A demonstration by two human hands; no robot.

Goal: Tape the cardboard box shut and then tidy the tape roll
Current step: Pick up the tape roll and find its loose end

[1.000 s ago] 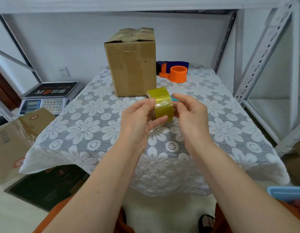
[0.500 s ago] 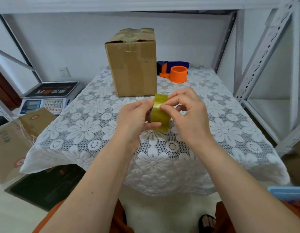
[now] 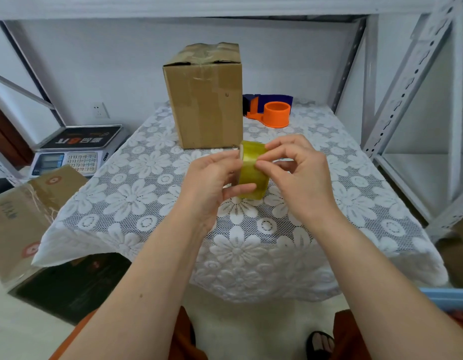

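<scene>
A: Where is the tape roll [image 3: 252, 172] sitting right now?

B: It is being held in the air above the bench [image 3: 147, 203], just in front of the cardboard box [image 3: 207, 100]. The left hand [image 3: 212, 180] is gripping it from the side, thumb pressing on the lower face and the other fingers wrapping behind.

A: And the right hand [image 3: 300, 175]?

B: Its fingers [image 3: 270, 152] are curling in, thumb and forefinger pinching at the roll's outer surface near the top.

A: Is the box standing closed?

B: It is standing upright toward the back of the bench, its top flaps looking uneven with small gaps showing. An orange and blue tape dispenser [image 3: 273, 113] is lying just beside it on the right. A scale [image 3: 74, 149] is sitting off to the left.
</scene>
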